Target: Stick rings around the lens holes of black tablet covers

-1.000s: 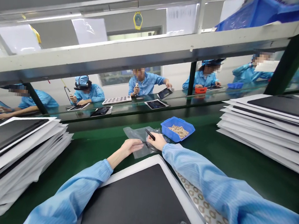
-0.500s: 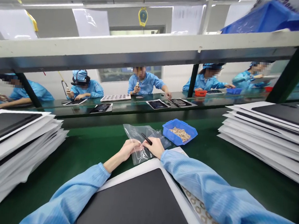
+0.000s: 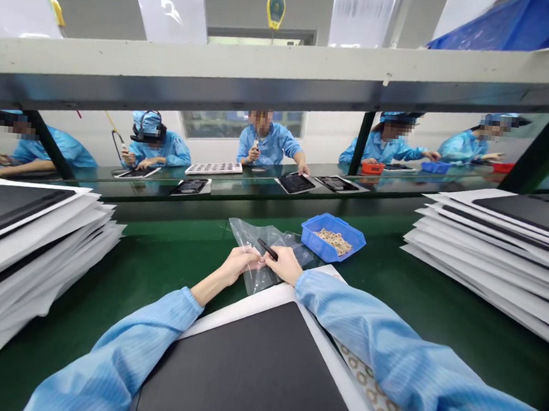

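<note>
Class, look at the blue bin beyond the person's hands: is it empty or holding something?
Not empty: the blue bin holds a shallow heap of small tan rings, covering only part of its floor.

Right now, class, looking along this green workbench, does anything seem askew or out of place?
The stack of white-edged black boards on the left looks askew: its layers fan out unevenly instead of lining up. The stack on the right is splayed the same way.

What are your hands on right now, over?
Left hand pinching clear plastic bag. Right hand holding slim black tool. Blue bin of small rings just beyond. Black panel on white backing nearest the body.
</note>
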### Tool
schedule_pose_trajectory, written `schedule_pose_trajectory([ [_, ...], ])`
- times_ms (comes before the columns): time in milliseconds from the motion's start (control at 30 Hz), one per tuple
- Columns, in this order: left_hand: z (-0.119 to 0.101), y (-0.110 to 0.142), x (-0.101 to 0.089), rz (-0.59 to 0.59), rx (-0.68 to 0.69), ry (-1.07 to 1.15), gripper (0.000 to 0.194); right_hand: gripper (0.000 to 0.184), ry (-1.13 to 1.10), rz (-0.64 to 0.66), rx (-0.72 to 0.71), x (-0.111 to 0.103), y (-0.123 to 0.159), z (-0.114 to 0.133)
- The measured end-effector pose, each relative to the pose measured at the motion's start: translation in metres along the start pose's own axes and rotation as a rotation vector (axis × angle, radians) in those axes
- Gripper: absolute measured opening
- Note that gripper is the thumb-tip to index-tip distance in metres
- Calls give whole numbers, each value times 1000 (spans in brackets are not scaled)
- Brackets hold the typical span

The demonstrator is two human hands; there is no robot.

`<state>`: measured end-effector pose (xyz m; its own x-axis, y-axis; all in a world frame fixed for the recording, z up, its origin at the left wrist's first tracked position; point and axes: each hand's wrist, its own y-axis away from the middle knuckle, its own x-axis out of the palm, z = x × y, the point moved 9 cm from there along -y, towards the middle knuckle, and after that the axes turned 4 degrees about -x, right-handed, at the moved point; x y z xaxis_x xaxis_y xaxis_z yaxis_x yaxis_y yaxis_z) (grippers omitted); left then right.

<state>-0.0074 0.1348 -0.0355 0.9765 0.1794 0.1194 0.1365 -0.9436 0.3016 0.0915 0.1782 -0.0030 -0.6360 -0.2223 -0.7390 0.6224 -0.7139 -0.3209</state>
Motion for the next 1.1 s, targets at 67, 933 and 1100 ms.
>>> schedule_pose_trajectory([
  [67,0,1,-1,-7,-5,-41,31,26,-20,-3,33,-1,-2,-5],
  [933,-27,210,103,457,834,-1236,17,13,-421,280,425,-64,235,53],
  [1100,17,236,128,627,898,-1238,12,8,-474,225,471,-58,243,47],
])
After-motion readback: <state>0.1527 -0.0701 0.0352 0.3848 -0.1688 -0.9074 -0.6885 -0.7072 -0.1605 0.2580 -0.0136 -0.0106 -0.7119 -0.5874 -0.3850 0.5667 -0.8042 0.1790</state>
